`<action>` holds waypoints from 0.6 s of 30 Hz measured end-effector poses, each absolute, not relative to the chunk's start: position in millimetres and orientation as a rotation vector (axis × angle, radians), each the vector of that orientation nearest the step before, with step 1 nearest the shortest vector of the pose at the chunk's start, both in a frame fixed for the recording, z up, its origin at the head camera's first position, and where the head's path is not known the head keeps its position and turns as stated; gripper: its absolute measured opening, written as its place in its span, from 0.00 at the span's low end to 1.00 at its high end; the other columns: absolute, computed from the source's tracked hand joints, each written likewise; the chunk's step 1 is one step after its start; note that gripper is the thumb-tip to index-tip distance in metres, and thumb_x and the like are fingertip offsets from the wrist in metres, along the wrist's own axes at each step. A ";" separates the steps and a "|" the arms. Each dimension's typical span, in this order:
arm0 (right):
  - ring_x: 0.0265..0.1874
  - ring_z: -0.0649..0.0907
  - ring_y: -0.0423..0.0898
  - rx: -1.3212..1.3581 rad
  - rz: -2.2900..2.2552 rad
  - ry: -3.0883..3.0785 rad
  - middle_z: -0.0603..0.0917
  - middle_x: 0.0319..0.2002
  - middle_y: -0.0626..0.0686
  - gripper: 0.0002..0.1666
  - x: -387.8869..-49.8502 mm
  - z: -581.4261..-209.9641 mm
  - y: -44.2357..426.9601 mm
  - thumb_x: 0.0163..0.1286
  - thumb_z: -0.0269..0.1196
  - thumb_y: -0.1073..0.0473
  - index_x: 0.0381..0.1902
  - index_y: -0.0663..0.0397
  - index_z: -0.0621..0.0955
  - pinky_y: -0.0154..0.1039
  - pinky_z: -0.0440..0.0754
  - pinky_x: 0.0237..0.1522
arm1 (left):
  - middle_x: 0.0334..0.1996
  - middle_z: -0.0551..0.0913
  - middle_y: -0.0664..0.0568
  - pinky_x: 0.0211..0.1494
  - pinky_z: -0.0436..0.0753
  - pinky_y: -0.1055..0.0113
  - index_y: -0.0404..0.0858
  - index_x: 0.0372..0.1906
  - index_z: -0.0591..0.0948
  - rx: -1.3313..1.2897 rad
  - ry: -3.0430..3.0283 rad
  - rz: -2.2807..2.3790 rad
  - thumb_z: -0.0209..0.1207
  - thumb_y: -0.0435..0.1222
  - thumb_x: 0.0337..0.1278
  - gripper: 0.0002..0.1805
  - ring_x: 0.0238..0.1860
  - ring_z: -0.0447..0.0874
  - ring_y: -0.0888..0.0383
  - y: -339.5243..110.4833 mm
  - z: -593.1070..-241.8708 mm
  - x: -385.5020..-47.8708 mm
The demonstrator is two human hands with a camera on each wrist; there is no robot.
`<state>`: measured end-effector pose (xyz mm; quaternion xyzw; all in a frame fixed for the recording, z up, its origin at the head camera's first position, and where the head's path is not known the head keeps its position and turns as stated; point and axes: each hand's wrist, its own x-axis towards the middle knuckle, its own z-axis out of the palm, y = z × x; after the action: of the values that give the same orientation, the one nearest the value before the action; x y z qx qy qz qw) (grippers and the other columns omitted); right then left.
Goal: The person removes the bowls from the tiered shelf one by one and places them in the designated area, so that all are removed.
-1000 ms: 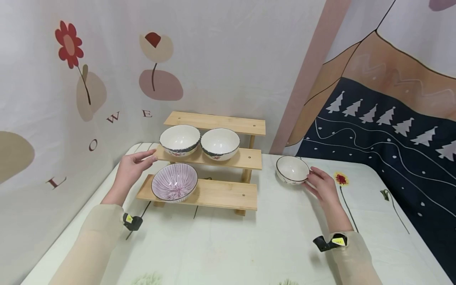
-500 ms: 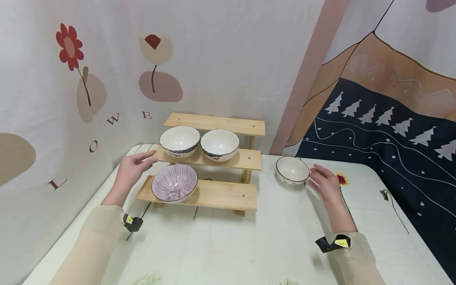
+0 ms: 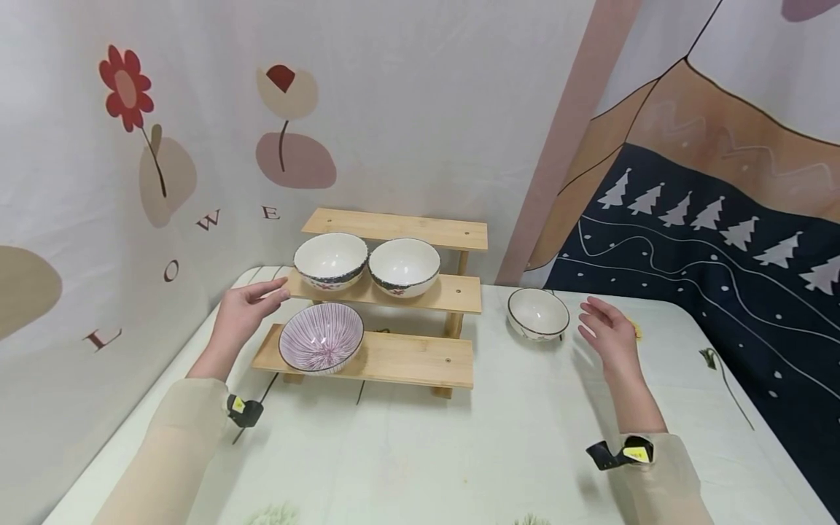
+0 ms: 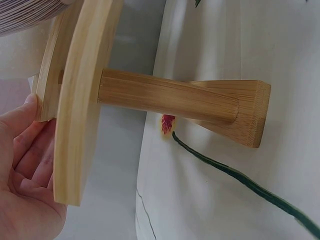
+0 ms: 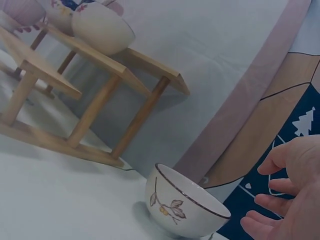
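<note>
Wooden rack (image 3: 407, 357) bears three bowls (image 3: 405, 267); left fingers (image 4: 32, 155) pinch it, right fingers (image 5: 275, 204) spread near a fourth bowl (image 3: 538, 312).

A three-tiered stand (image 3: 394, 227) is standing on the desk (image 3: 407, 459), before a hanging cloth (image 3: 420, 109). Two bowls (image 3: 403, 264) are sitting side by side on its middle tier (image 3: 459, 293), a third bowl (image 3: 321, 337) leftward on its lowest tier (image 3: 420, 357). Right of the stand, a fourth bowl (image 3: 537, 313) is sitting on the desk. The left hand (image 3: 239, 317) is touching the middle tier's left end; the right hand (image 3: 610, 337) is hovering just right of the fourth bowl.
</note>
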<state>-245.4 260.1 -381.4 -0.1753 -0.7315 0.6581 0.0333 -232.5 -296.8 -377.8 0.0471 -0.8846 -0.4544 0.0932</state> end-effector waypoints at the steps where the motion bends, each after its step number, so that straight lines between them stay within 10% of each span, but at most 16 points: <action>1: 0.63 0.75 0.42 -0.541 2.016 -2.254 0.66 0.74 0.58 0.33 -245.0 -380.4 259.6 0.77 0.50 0.63 0.78 0.53 0.59 0.44 0.71 0.73 | 0.62 0.79 0.37 0.60 0.82 0.58 0.38 0.68 0.75 0.140 -2.626 -1.349 0.57 0.53 0.68 0.31 0.36 0.75 0.87 -296.9 -377.7 -232.4; 18: 0.70 0.72 0.46 -0.447 1.967 -2.302 0.66 0.75 0.58 0.32 -230.3 -365.9 247.4 0.78 0.50 0.61 0.77 0.50 0.61 0.41 0.73 0.71 | 0.62 0.80 0.37 0.59 0.83 0.60 0.39 0.67 0.75 0.147 -2.621 -1.347 0.58 0.53 0.68 0.31 0.37 0.76 0.86 -296.9 -378.4 -232.1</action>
<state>-230.3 247.4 -365.9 -0.1460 -0.7515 0.6421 0.0403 -232.1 -296.9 -378.4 0.0497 -0.8842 -0.4545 0.0955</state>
